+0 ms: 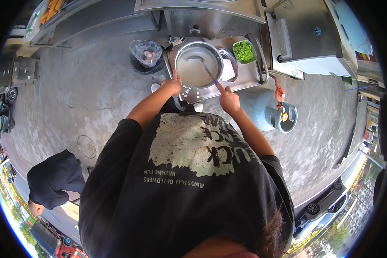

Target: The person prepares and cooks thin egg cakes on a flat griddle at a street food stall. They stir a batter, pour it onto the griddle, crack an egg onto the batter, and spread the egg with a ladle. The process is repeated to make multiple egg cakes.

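Observation:
A round steel pot [178,54] of cloudy, pale liquid [193,72] stands on a low metal cart top. My right hand [229,99] holds the blue-tipped handle of a metal ladle [206,68], its bowl end dipping into the liquid. At the pot's lower left edge is my left hand [172,86], with one finger stretched along the side. That hand seems to touch the pot, but whether it grips is hidden. Small white pieces [187,93] lie scattered on the cart between my hands.
The cart [209,93] also bears a tub of chopped greens [243,52] and a metal lid [233,67] with a pale card. Left stands a bagged bin [145,66] holding eggshell-like pieces. A gas cylinder [261,109] lies right. Behind me, a person [56,180] bends over.

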`<control>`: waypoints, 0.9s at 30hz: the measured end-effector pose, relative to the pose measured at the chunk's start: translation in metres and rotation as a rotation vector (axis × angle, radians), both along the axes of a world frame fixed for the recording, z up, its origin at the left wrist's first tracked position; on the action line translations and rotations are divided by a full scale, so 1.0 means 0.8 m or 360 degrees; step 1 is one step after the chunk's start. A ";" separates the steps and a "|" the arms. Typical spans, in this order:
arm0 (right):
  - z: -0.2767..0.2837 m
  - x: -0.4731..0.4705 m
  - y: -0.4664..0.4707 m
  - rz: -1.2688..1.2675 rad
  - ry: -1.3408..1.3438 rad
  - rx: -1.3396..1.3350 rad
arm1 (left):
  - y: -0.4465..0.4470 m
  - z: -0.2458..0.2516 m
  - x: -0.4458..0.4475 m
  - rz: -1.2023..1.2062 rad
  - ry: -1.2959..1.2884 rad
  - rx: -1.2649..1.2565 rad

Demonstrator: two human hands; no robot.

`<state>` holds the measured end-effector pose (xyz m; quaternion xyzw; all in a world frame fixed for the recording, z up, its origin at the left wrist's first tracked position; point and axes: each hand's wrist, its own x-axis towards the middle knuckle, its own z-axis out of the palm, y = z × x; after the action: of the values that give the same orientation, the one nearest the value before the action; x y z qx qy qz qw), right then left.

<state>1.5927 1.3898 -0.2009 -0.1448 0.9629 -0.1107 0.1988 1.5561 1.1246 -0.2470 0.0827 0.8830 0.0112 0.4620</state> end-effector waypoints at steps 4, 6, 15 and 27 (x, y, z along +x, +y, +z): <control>0.016 0.020 0.009 0.0129 -0.0144 0.0065 | 0.002 0.009 -0.002 0.0050 -0.0018 0.0007; 0.024 0.027 0.013 0.0187 -0.0203 0.0142 | 0.003 0.012 -0.001 0.0066 -0.0024 -0.0004; 0.051 0.015 0.051 0.0106 -0.0085 0.0128 | -0.003 -0.011 0.001 0.0061 -0.0005 0.0062; 0.004 -0.032 0.011 0.0094 0.0229 0.0156 | -0.001 0.009 0.000 -0.0062 -0.0143 -0.0013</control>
<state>1.5670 1.3984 -0.1974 -0.1706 0.9744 -0.0468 0.1390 1.5564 1.1238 -0.2395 0.0973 0.8595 0.0022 0.5017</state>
